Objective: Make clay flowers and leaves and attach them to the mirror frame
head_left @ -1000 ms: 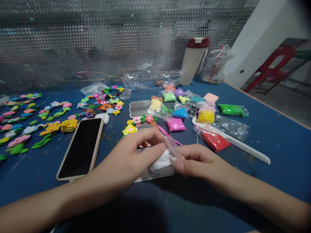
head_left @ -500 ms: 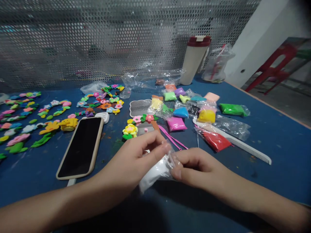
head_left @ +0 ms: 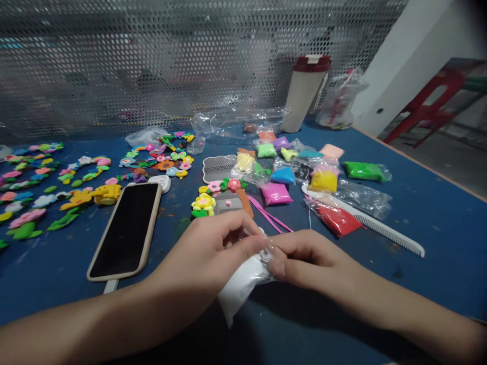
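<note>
Between my hands, above the table's near side, is a clear plastic bag of white modelling clay (head_left: 243, 281). My left hand (head_left: 220, 248) pinches the bag's upper edge between thumb and fingers. Close against it, my right hand (head_left: 300, 256) grips the bag's right end, its fingertips almost touching my left thumb. The bag's lower corner hangs toward me. Just beyond my hands lies a small frame decorated with clay flowers (head_left: 203, 204), partly hidden by my left hand. Pink modelling tools (head_left: 268, 215) lie next to it.
Several bagged clay pieces, among them a red packet (head_left: 338, 219) and a magenta packet (head_left: 276, 194), are spread beyond my right hand near a white comb (head_left: 388, 234). A phone (head_left: 127, 230) lies left, near many clay flower pieces (head_left: 81, 199). A tumbler (head_left: 304, 94) stands at the back.
The bag has tilted, and its lower corner now hangs further down toward me. My two hands have drawn slightly closer together, still holding it.
</note>
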